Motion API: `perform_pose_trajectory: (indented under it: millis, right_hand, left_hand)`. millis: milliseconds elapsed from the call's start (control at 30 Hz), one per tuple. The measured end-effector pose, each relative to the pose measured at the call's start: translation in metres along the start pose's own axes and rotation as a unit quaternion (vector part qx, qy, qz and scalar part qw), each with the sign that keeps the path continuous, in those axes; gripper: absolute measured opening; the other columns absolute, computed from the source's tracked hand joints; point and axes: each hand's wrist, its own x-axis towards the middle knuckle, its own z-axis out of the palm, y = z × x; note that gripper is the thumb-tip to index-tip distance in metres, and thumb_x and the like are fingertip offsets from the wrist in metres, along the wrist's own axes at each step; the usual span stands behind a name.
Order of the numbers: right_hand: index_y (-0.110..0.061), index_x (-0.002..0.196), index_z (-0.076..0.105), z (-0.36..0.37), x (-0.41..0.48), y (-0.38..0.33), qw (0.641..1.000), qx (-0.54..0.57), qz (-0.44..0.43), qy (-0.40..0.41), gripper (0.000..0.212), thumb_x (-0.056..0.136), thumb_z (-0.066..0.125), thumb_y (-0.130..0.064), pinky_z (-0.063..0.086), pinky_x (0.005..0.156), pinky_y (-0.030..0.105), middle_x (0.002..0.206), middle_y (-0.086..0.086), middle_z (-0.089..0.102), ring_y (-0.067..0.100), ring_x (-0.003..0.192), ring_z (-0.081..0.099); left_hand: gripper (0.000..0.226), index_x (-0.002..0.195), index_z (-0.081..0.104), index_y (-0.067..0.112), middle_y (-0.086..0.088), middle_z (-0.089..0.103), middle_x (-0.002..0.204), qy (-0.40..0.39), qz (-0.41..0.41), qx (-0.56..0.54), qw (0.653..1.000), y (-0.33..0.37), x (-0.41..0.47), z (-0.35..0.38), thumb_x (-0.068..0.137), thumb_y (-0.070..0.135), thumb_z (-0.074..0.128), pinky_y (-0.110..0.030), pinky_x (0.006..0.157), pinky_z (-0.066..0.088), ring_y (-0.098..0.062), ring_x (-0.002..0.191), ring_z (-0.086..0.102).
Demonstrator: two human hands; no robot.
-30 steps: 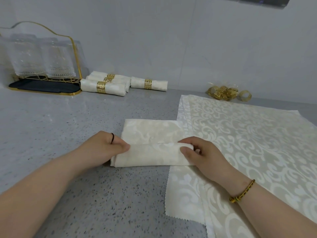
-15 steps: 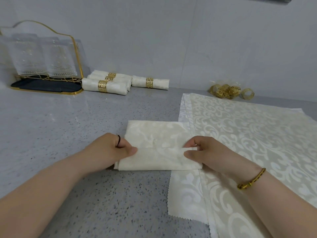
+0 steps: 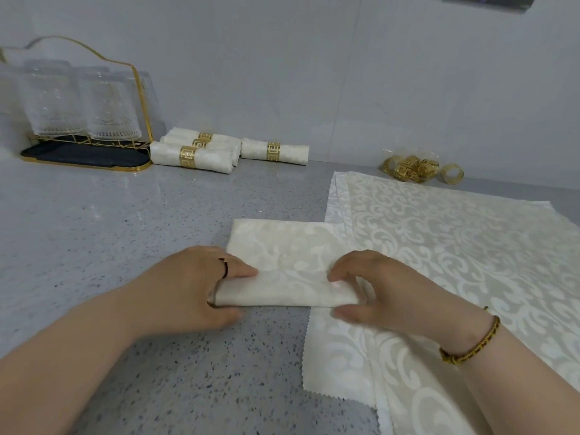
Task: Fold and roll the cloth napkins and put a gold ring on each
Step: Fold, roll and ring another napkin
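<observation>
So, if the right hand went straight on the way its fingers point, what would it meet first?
The right hand points along the half-rolled napkin it grips; beyond that, probably the left hand.

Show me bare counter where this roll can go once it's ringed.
Widest bare counter: left, between the glass rack, the finished rolls and the left hand. Another strip runs between those rolls and the half-rolled napkin. Crowded: the right side, under the flat napkin stack, loose rings behind it.
</observation>
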Motion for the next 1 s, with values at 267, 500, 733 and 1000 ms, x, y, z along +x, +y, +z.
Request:
perform_pose_trajectory:
  millis: [267, 500, 733, 1000]
  right_hand:
    - [-0.026, 0.081, 0.065, 0.0, 0.005, 0.002, 0.99, 0.107, 0.084, 0.044, 0.009, 0.08, 0.06, -0.018, 0.045, 0.073, 0.017, 0.085, -0.005, 0.068, 0.006, 0.078, 0.06]
    - [-0.022, 0.089, 0.054, 0.016, 0.024, 0.008, 0.946, 0.222, 0.186, 0.144, 0.003, 0.089, 0.054, -0.025, 0.036, 0.054, 0.012, 0.07, -0.004, 0.053, 0.007, 0.06, 0.046]
    - [-0.005, 0.097, 0.054, 0.029, 0.033, 0.011, 0.955, 0.048, 0.125, 0.266, 0.015, 0.084, 0.06, -0.007, 0.04, 0.063, 0.026, 0.096, -0.002, 0.041, 0.022, 0.074, 0.051]
    - [-0.008, 0.119, 0.056, 0.024, 0.011, 0.009, 0.989, -0.024, 0.031, 0.14, 0.037, 0.084, 0.057, -0.022, 0.038, 0.091, 0.023, 0.124, 0.003, 0.054, 0.024, 0.112, 0.051]
  left_hand:
    - [0.037, 0.073, 0.067, 0.008, -0.001, 0.062, 0.071, 0.01, -0.085, -0.116, 0.99, -0.004, 0.011, 0.003, 0.082, 0.041, 0.053, -0.013, 0.062, 0.04, -0.012, 0.069, 0.054]
    - [0.018, 0.104, 0.058, 0.028, 0.009, 0.053, 0.082, 0.135, -0.24, -0.236, 0.932, -0.001, 0.026, 0.008, 0.087, 0.034, 0.053, -0.016, 0.07, 0.035, -0.003, 0.081, 0.049]
    - [0.035, 0.117, 0.053, 0.011, 0.002, 0.053, 0.091, 0.234, -0.202, -0.009, 0.951, -0.004, 0.028, 0.015, 0.088, 0.03, 0.056, -0.032, 0.083, 0.036, -0.022, 0.088, 0.052]
    - [0.063, 0.133, 0.044, 0.024, 0.011, 0.044, 0.135, 0.072, -0.064, 0.035, 0.995, 0.001, 0.012, 0.007, 0.075, 0.045, 0.036, -0.012, 0.092, 0.024, -0.01, 0.126, 0.04]
